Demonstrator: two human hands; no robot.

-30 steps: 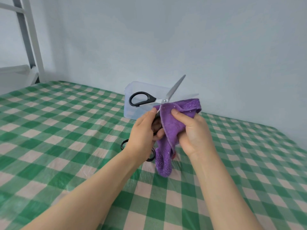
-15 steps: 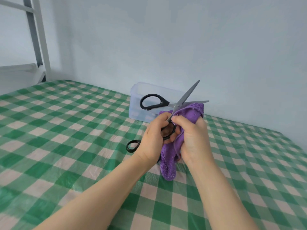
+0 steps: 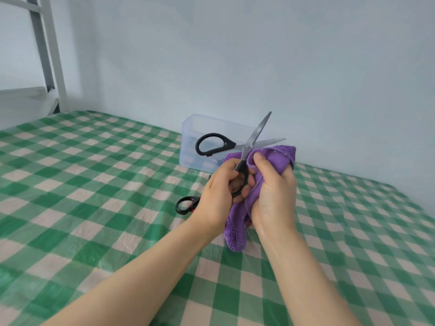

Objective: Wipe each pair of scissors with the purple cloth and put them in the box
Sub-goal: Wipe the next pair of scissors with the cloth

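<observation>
My left hand grips the lower black handle of a pair of scissors, held above the table with the blades spread wide and pointing up to the right. My right hand holds the purple cloth and its thumb presses the cloth against a blade near the pivot. The cloth hangs down between both hands. A second pair of scissors with black handles lies on the table behind my left hand, mostly hidden. The clear plastic box stands behind, near the wall.
The table carries a green and white checked cloth with room on both sides. A pale wall runs close behind the box. A metal frame stands at the far left.
The cloth in my right hand has slid down from the blades toward the pivot and handle. The scissors stay spread in my left hand. The view has shifted slightly.
</observation>
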